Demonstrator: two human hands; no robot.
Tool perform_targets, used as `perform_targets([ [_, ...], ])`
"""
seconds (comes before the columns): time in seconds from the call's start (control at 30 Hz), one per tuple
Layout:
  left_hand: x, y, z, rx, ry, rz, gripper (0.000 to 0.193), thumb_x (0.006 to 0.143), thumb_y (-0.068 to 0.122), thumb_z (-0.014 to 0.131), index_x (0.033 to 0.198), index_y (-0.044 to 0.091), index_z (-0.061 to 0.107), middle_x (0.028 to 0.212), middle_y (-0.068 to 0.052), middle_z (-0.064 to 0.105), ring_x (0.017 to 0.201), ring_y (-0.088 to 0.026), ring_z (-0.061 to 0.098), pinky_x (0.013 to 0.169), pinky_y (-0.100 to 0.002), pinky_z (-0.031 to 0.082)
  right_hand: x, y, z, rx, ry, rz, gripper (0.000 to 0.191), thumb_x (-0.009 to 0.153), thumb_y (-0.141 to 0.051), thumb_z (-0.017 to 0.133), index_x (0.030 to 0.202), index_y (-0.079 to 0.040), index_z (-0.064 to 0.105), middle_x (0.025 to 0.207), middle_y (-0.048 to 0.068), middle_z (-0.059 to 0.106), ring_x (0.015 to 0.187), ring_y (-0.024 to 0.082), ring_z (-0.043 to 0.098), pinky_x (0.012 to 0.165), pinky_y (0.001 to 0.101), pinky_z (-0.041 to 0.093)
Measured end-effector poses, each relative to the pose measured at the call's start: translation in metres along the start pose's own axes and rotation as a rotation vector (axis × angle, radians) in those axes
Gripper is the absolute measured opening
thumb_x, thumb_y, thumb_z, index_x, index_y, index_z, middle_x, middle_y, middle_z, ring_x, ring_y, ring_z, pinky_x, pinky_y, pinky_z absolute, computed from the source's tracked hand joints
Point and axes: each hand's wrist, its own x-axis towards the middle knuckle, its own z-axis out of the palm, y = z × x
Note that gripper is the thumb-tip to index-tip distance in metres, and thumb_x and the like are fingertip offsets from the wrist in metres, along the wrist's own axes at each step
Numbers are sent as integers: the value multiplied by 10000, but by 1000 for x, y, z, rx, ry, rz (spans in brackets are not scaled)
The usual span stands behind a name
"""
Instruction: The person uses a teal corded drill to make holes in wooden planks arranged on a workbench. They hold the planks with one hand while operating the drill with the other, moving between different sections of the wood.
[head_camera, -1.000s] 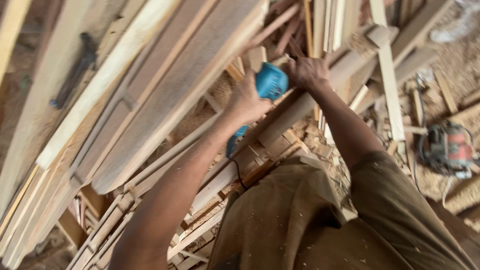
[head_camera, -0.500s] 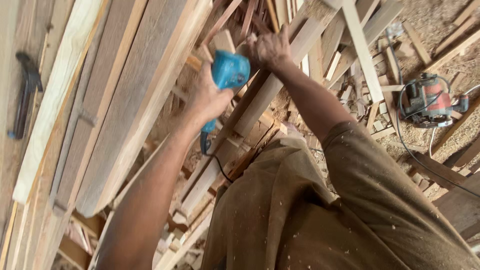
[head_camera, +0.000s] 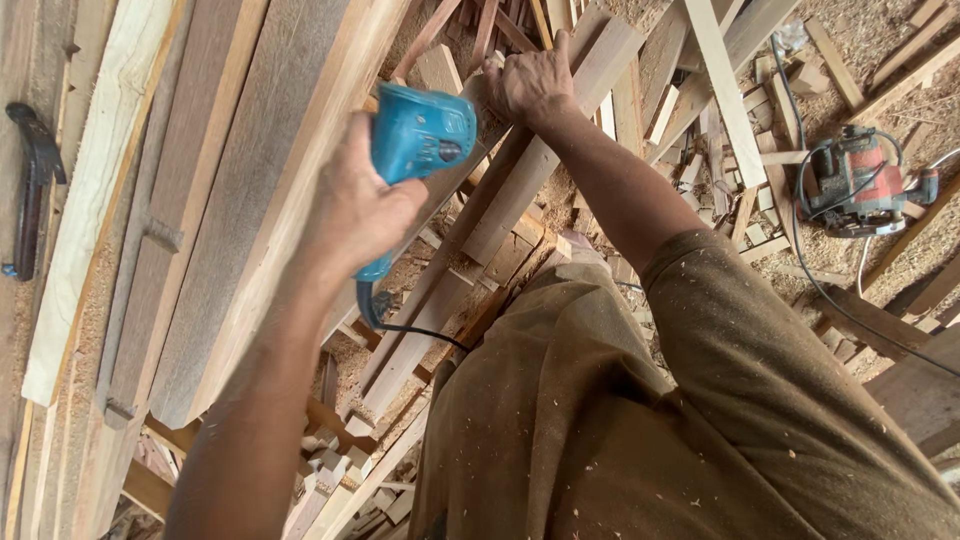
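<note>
My left hand (head_camera: 350, 215) is wrapped around the grip of a blue electric drill (head_camera: 425, 135), whose black cord (head_camera: 400, 325) hangs below it. The drill's front end points at the edge of a stack of long wooden planks (head_camera: 250, 200). My right hand (head_camera: 525, 85) reaches forward and grips the top of a pale wooden batten (head_camera: 560, 150) that leans among other pieces. The drill's bit is hidden behind its body.
A red and grey power tool (head_camera: 860, 185) with a black cable lies on sawdust at the right. Loose offcuts and battens (head_camera: 720, 120) cover the floor ahead. A dark metal tool (head_camera: 35, 160) rests on the boards at the far left.
Both hands and the drill have shifted left and lower in the view and look closer. The left hand keeps its hold on the drill, the right hand stays on the batten.
</note>
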Motion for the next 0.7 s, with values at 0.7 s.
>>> perform_targets([
  [0.7, 12, -12, 5, -1, 90, 115, 523, 805, 48, 678, 1282, 36, 463, 969, -118, 664, 755, -210, 720, 649, -401, 592, 14, -1, 11, 1, 166, 31, 667, 1074, -516, 220, 705, -156, 642, 594, 45, 489, 543, 214, 462, 943, 563, 305],
])
